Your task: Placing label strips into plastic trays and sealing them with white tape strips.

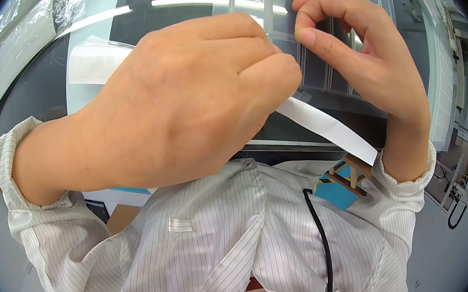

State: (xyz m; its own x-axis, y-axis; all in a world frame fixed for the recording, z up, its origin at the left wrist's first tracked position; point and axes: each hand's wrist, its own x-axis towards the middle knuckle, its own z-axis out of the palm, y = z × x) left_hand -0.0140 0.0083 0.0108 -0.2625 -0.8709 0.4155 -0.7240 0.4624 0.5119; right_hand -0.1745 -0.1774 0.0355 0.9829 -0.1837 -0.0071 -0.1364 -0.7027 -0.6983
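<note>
My left hand (182, 100) fills the middle of the view, held close to the camera, its fingers closed on one end of a white strip (330, 126) that runs down to the right. My right hand (361, 45) is raised beside it at the upper right, fingers curled, thumb and forefinger nearly touching the left fingertips; whether it pinches anything is hidden. Behind both hands lies a dark glossy panel (318, 73) divided into a grid of rectangular cells. Both arms wear white pin-striped sleeves (141, 243).
Clear plastic film (20, 43) and a white sheet (91, 61) lie at the upper left on the glossy surface. A black cable (322, 239) hangs down my striped coat. A blue piece with a wooden frame (342, 185) sits below the panel edge. Equipment with cables stands at far right.
</note>
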